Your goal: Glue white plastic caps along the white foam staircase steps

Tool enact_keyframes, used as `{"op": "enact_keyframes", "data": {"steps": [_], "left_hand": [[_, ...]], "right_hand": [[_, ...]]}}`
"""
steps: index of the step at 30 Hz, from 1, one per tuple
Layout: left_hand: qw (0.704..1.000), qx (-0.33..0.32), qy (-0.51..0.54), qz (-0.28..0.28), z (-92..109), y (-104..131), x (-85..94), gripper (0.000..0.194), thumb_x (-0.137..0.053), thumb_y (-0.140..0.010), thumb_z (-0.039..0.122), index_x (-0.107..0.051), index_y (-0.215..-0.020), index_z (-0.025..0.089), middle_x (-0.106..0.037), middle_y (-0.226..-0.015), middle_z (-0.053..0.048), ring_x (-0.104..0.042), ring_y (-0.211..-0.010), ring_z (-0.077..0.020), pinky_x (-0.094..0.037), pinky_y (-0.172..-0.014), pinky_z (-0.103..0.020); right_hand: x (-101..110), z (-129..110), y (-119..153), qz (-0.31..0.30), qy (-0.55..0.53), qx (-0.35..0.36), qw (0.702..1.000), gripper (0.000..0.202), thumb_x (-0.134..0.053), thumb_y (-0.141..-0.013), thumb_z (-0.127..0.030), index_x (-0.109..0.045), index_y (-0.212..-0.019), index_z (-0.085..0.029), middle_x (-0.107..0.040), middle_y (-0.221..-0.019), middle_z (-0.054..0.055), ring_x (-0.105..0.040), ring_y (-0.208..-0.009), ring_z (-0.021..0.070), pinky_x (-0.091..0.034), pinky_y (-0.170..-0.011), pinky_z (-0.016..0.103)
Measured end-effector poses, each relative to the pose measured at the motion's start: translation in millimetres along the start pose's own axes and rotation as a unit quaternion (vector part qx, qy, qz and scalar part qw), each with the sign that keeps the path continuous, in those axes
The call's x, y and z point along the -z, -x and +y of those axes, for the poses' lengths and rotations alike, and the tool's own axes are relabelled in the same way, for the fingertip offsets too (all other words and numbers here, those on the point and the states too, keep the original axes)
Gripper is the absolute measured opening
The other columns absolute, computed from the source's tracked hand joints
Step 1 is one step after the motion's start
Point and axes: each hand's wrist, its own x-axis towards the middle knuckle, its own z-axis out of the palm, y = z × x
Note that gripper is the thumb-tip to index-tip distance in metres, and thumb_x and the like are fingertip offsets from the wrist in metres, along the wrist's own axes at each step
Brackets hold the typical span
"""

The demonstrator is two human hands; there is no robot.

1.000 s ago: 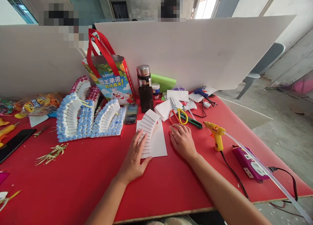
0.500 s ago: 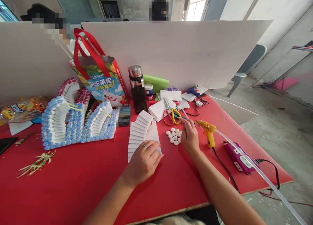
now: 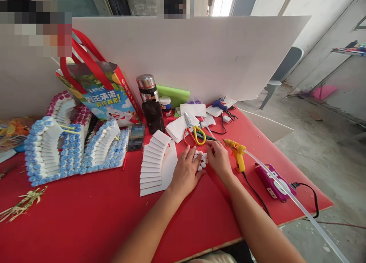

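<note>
My left hand [image 3: 186, 172] reaches over a small cluster of round white pieces [image 3: 203, 164], its fingers stretched out and touching the near side of the cluster. On the cluster's other side, my right hand [image 3: 219, 159] has its fingers curled together; whatever they hold, if anything, is hidden. Left of my hands lies a fan of stepped white strips [image 3: 154, 160] on a white sheet [image 3: 170, 162]. Scissors [image 3: 194, 133] with one red and one yellow handle lie just beyond the pieces. A yellow glue gun [image 3: 236, 154] with a long clear glue stick [image 3: 286, 192] rests right of my right hand.
A purple power strip [image 3: 276, 183] sits at the right edge with cords. Blue-and-white constructions [image 3: 71, 152] stand left, before a colourful bag [image 3: 103, 95]. A flask [image 3: 148, 87], a dark case [image 3: 153, 116], a jar [image 3: 166, 105] and a blue glue gun [image 3: 219, 104] are farther back.
My left hand has moved right, from the white strips to the round pieces. My right hand stays beside them, its fingers slightly lower. The view has shifted a little to the right.
</note>
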Motion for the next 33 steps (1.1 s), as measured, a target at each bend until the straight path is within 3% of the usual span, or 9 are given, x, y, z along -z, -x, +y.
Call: {"op": "enact_keyframes", "data": {"steps": [6,13,16,21,29,33], "left_hand": [[1.000,0.001,0.002,0.013,-6,8,8.7,0.050,-0.064,-0.093,0.030,-0.054,-0.141,0.019,-0.043,-0.157,-0.016,-0.035,-0.149,-0.0337,-0.039,-0.118,-0.053],[0.999,0.012,0.015,0.036,-8,16,5.9,0.059,-0.058,-0.097,0.031,-0.040,-0.150,0.015,-0.045,-0.155,-0.020,-0.041,-0.146,-0.0326,-0.044,-0.116,-0.053],[0.999,0.003,0.010,0.042,-9,19,1.2,0.056,-0.058,-0.097,0.033,-0.043,-0.148,0.014,-0.046,-0.154,-0.021,-0.043,-0.145,-0.0340,-0.044,-0.115,-0.055],[0.998,-0.009,0.017,0.062,-11,19,-1.9,0.047,-0.056,-0.098,0.031,-0.050,-0.142,0.013,-0.051,-0.151,-0.021,-0.047,-0.142,-0.0336,-0.045,-0.114,-0.055],[0.997,-0.015,0.054,0.051,-9,16,6.9,0.033,-0.053,-0.099,0.025,-0.062,-0.131,0.020,-0.054,-0.150,-0.013,-0.046,-0.143,-0.0311,-0.041,-0.117,-0.056],[0.997,-0.013,0.058,0.054,-8,15,8.7,0.027,-0.052,-0.099,0.023,-0.066,-0.123,0.020,-0.054,-0.150,-0.011,-0.046,-0.143,-0.0299,-0.038,-0.119,-0.055]], "right_hand": [[10,-3,-3,-0.060,-0.001,-0.019,0.998,0.020,-0.053,-0.090,-0.024,-0.072,-0.089,-0.021,-0.071,-0.088,0.004,-0.060,-0.069,0.0176,-0.045,-0.067,0.031],[25,-11,-4,-0.156,0.012,-0.006,0.988,0.008,-0.064,-0.084,-0.023,-0.072,-0.083,-0.022,-0.065,-0.087,0.001,-0.056,-0.070,0.0144,-0.042,-0.066,0.028],[27,-12,-4,-0.197,0.002,0.004,0.980,0.008,-0.065,-0.085,-0.023,-0.074,-0.084,-0.024,-0.064,-0.088,0.001,-0.057,-0.070,0.0143,-0.042,-0.064,0.027],[28,-9,-3,-0.236,0.025,0.034,0.971,0.015,-0.062,-0.080,-0.011,-0.072,-0.079,-0.023,-0.064,-0.087,0.001,-0.058,-0.069,0.0141,-0.043,-0.064,0.027],[29,-9,-1,-0.255,0.035,0.042,0.965,0.016,-0.062,-0.083,-0.011,-0.073,-0.081,-0.023,-0.063,-0.085,0.000,-0.058,-0.066,0.0127,-0.042,-0.063,0.026],[32,-14,-4,-0.180,0.009,0.018,0.983,0.012,-0.063,-0.084,-0.015,-0.071,-0.081,-0.023,-0.065,-0.087,0.000,-0.056,-0.067,0.0132,-0.041,-0.061,0.026]]}}
